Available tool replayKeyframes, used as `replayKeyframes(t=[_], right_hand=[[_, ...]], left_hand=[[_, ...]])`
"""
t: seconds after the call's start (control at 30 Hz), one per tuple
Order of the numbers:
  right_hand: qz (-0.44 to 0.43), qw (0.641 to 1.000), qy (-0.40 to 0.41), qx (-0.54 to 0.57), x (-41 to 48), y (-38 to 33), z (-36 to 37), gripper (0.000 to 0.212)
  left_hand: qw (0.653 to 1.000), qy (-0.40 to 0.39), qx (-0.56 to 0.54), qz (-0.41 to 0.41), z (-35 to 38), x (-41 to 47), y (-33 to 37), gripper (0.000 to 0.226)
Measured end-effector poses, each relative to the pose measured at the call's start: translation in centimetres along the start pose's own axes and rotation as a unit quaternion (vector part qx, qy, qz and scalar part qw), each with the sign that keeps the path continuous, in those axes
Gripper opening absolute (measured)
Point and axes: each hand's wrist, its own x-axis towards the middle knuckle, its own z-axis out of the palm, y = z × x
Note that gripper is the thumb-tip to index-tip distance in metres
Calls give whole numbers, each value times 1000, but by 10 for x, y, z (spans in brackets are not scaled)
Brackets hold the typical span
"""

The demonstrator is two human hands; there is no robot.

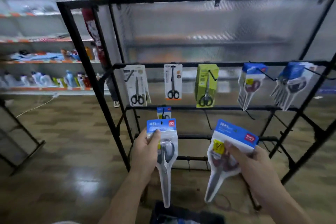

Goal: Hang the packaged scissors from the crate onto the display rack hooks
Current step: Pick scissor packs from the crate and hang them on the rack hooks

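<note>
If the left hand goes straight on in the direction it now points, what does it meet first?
Most likely the small blue pack hanging on the rack's lower bar, just beyond the left hand; the top of its held pack would touch first. Depth is unclear.

The dark plastic crate [181, 214] is cut off by the bottom edge. Print on the grey-handled scissors packet [163, 124] and red-handled scissors packet [234, 132] is unreadable.
</note>
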Motion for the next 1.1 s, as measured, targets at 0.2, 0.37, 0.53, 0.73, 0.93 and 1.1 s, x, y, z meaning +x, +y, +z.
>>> replayKeyframes(t=[0.2, 0.37, 0.53, 0.73, 0.93, 1.1], right_hand=[[42, 999, -9, 33, 3, -3, -40, 13], [77, 996, -20, 40, 16, 2, -61, 13], [93, 994, -19, 46, 20, 16, -57, 18], [127, 992, 4, 13, 25, 33, -36, 15], [120, 992, 27, -35, 37, 58, 2, 47], [137, 987, 52, -59, 39, 72, 17, 42]], left_hand=[[996, 56, -35, -65, 22, -13, -14, 19], [995, 80, -3, -60, 43, -14, -30, 10], [992, 96, -7, -82, 46, 12, -45, 3], [990, 65, 2, -122, 31, 95, -97, 27], [992, 24, 15, -122, 26, 164, -141, 25], [985, 34, 16, -166, 23, 193, -172, 18]])
